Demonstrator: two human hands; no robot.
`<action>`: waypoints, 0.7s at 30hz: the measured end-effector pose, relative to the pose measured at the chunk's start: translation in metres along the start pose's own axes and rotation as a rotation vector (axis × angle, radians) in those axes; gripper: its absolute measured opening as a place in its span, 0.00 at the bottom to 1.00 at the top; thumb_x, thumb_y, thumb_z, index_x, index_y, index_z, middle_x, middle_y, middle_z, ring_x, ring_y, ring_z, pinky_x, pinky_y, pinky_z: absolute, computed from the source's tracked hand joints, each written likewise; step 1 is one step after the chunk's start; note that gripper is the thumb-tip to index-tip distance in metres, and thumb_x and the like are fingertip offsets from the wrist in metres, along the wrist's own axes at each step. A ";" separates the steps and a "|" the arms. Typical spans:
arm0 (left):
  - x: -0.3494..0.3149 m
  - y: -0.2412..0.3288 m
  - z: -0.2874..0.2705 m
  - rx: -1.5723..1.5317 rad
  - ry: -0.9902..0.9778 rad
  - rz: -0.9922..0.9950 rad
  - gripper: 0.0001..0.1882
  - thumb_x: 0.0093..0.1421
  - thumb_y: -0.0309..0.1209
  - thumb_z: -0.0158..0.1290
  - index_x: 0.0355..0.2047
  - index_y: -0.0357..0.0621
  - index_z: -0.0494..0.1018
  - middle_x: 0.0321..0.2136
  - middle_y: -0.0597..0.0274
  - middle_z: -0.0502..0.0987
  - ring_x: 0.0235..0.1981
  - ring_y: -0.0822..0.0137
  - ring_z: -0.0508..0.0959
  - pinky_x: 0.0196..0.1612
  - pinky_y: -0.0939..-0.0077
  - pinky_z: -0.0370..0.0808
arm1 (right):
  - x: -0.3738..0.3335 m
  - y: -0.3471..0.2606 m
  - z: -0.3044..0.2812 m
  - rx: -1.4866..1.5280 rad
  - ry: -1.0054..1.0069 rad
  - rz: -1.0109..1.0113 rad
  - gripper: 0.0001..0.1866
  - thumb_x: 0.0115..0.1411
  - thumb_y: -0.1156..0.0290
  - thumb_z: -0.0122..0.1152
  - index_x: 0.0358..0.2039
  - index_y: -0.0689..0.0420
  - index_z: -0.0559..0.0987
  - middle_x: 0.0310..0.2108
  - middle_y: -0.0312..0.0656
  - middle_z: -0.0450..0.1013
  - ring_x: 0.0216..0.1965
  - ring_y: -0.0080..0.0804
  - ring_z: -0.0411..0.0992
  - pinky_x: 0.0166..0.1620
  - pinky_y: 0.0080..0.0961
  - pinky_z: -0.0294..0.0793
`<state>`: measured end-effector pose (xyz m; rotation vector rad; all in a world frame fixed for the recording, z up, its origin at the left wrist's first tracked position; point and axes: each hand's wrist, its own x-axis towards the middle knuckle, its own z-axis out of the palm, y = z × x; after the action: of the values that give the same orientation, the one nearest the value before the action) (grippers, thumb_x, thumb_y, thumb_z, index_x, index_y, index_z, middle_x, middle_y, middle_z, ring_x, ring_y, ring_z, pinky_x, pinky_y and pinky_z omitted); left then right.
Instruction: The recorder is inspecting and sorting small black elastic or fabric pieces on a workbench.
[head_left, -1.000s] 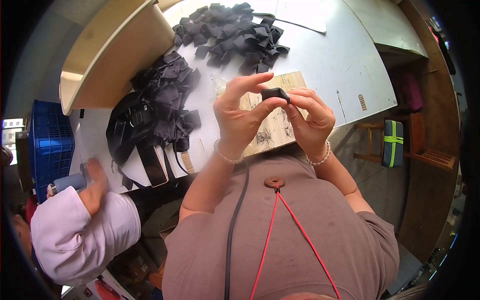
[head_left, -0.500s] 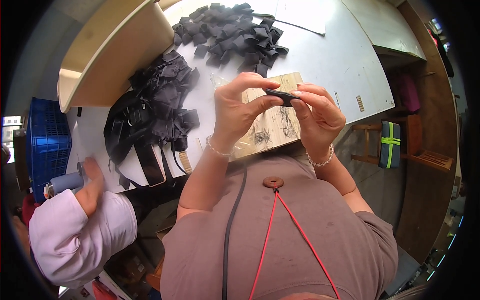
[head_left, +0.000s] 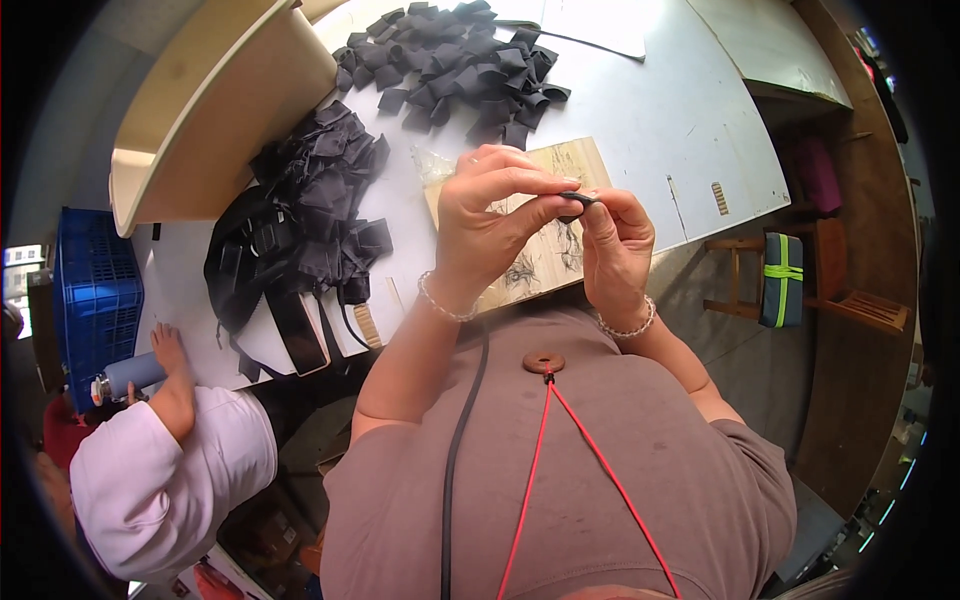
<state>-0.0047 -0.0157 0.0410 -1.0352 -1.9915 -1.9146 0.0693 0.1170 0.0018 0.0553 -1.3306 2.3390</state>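
Note:
A small piece of black fabric (head_left: 572,198) is pinched between both my hands above a wooden board (head_left: 527,268). My left hand (head_left: 488,215) grips its left part between thumb and fingers. The thumb and fingertips of my right hand (head_left: 617,242) close on its right end. Most of the piece is hidden by my fingers. Dark thread scraps (head_left: 519,270) lie on the board beneath. Beyond it, folded black fabric pieces (head_left: 450,70) are heaped on the white table. To the left lies a second pile of black fabric pieces (head_left: 325,190).
The white table (head_left: 690,140) has a tall cream panel (head_left: 215,130) at its left. A blue crate (head_left: 98,285) stands at the far left. A person in a pale top (head_left: 185,470) sits close by, a hand near a bottle (head_left: 135,372). A wooden stool (head_left: 738,275) stands right.
My hands have drawn closer together, the right one shifting left and slightly down. The black fabric piece now shows less between my fingers. The other person's hand has changed position beside the bottle.

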 end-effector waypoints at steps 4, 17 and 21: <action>0.000 0.000 -0.003 0.085 0.021 0.034 0.08 0.42 0.28 0.66 0.26 0.45 0.80 0.20 0.70 0.76 0.28 0.72 0.72 0.38 0.77 0.65 | 0.001 0.003 0.002 0.022 -0.024 0.039 0.06 0.59 0.77 0.56 0.38 0.62 0.75 0.35 0.38 0.74 0.36 0.20 0.70 0.42 0.16 0.69; 0.020 0.028 0.004 0.348 0.262 0.382 0.09 0.48 0.34 0.62 0.31 0.51 0.76 0.22 0.74 0.77 0.24 0.76 0.74 0.37 0.78 0.62 | 0.051 -0.035 0.033 -0.443 -0.044 -0.587 0.06 0.62 0.77 0.51 0.38 0.63 0.69 0.32 0.45 0.73 0.33 0.27 0.73 0.39 0.23 0.73; 0.003 0.015 -0.031 0.568 0.207 0.073 0.10 0.54 0.41 0.57 0.32 0.50 0.75 0.21 0.71 0.77 0.24 0.74 0.75 0.38 0.77 0.62 | 0.094 -0.022 0.016 -0.437 -0.039 -0.295 0.06 0.62 0.74 0.53 0.35 0.63 0.72 0.21 0.36 0.71 0.17 0.16 0.66 0.21 0.12 0.64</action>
<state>-0.0082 -0.0444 0.0597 -0.7093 -2.1433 -1.2342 -0.0092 0.1471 0.0521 0.1508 -1.6959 1.7774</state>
